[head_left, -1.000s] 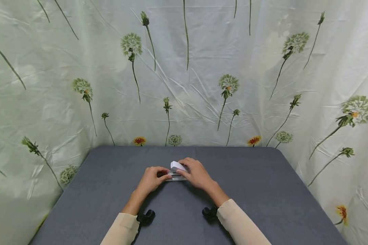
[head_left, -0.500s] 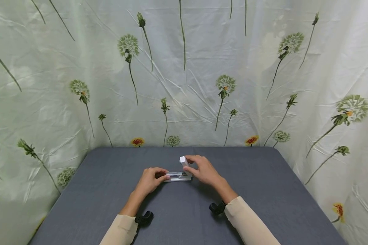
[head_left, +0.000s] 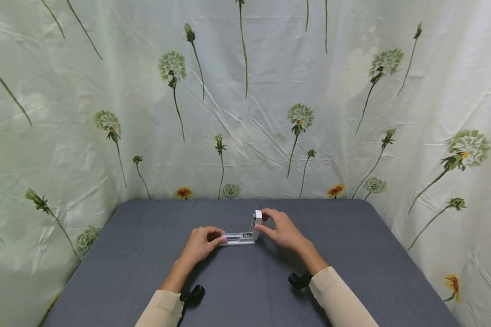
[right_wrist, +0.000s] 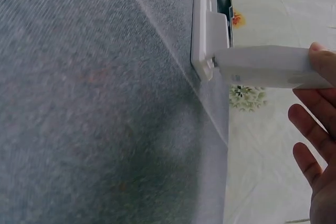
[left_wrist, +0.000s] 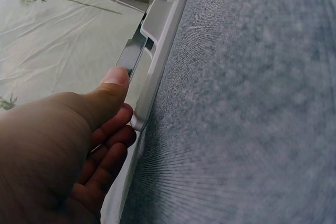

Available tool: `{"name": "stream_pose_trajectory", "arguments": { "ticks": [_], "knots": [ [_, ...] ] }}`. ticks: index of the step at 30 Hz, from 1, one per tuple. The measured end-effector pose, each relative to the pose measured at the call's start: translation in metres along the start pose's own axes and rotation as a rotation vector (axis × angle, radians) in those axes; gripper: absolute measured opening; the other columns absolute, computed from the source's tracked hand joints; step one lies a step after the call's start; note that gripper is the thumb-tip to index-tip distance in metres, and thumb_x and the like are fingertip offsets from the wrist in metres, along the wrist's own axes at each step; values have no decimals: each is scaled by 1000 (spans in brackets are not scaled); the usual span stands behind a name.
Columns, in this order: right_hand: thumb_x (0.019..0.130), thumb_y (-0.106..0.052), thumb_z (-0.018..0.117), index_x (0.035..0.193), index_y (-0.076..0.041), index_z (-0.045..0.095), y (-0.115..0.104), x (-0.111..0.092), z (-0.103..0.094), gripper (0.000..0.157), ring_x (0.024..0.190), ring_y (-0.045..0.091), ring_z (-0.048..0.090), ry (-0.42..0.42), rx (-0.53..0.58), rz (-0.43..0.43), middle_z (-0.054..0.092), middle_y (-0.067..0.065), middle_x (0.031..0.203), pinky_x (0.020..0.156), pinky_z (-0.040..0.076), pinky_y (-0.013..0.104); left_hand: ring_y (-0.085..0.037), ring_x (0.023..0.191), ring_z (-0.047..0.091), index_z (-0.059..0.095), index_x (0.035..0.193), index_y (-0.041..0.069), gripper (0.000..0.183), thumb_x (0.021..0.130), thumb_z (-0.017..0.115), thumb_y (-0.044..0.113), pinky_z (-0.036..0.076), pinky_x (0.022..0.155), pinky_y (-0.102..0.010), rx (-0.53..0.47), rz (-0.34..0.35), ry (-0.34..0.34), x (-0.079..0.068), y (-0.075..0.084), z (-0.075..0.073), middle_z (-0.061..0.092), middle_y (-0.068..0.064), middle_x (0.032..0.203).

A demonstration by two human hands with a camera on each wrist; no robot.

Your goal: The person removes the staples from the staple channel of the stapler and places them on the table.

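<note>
A white stapler [head_left: 239, 242] lies on the grey table with its top arm [right_wrist: 270, 66] swung up nearly upright. My left hand [head_left: 201, 244] pinches the front end of the base and its metal staple channel [left_wrist: 132, 53] between thumb and fingers. Up at the free end of the raised arm, my right hand [head_left: 284, 230] grips it with the thumb on one side and a finger on the other. In the right wrist view the other right fingers [right_wrist: 310, 163] spread below the arm. The channel lies low along the base.
Grey cloth covers the table [head_left: 237, 290] on all sides of the stapler. Behind and beside it hangs a pale curtain [head_left: 245, 113] printed with dandelions. Each wrist wears a black camera mount [head_left: 194, 295].
My right hand has moved right, swinging the stapler's top arm up and back from a low slant to nearly upright. The left hand stays at the front of the base.
</note>
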State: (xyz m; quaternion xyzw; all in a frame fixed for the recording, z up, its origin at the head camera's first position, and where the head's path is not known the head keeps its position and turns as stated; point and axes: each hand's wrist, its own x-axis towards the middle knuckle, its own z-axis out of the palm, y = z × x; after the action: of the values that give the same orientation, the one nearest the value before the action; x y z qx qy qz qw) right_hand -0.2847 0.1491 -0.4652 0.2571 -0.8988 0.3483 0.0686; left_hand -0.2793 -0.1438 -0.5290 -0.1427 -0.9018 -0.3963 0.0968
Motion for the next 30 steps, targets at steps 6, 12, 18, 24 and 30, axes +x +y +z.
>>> {"name": "stream_pose_trajectory", "arguments": {
  "ticks": [6, 12, 18, 24, 30],
  "knots": [
    [95, -30, 77, 128, -13, 65, 9, -6, -4, 39, 106, 34, 66, 24, 57, 6, 70, 1, 108, 98, 49, 59, -6, 82, 71, 81, 98, 21, 16, 85, 85, 29, 57, 76, -30, 2, 10, 4, 1, 3, 0, 78, 8, 92],
    [93, -27, 79, 125, -13, 66, 18, -13, -8, 38, 105, 28, 67, 55, 53, 27, 71, 0, 108, 98, 52, 57, -6, 82, 71, 81, 97, 20, 15, 84, 86, 27, 57, 76, -30, -7, 6, 4, 1, 4, -1, 78, 7, 91],
    [91, -24, 81, 119, -11, 67, 27, -19, -10, 34, 104, 23, 68, 77, 46, 29, 71, 1, 108, 95, 53, 56, -6, 82, 70, 81, 98, 21, 15, 85, 85, 28, 56, 75, -30, -5, -6, 4, 0, 2, -1, 78, 7, 92],
    [91, -27, 81, 116, -15, 66, 34, -26, -10, 31, 101, 18, 67, 64, 29, 64, 71, -3, 106, 94, 53, 48, -6, 83, 71, 81, 98, 20, 16, 85, 86, 28, 57, 76, -30, -5, -4, 6, 0, 1, 0, 78, 7, 92],
    [91, -30, 81, 114, -16, 67, 39, -31, -12, 30, 102, 21, 68, 55, 5, 81, 72, -3, 103, 94, 53, 48, -7, 84, 71, 81, 98, 20, 16, 85, 86, 27, 57, 77, -31, -10, -3, 9, 0, 2, -1, 78, 6, 93]
  ]
}}
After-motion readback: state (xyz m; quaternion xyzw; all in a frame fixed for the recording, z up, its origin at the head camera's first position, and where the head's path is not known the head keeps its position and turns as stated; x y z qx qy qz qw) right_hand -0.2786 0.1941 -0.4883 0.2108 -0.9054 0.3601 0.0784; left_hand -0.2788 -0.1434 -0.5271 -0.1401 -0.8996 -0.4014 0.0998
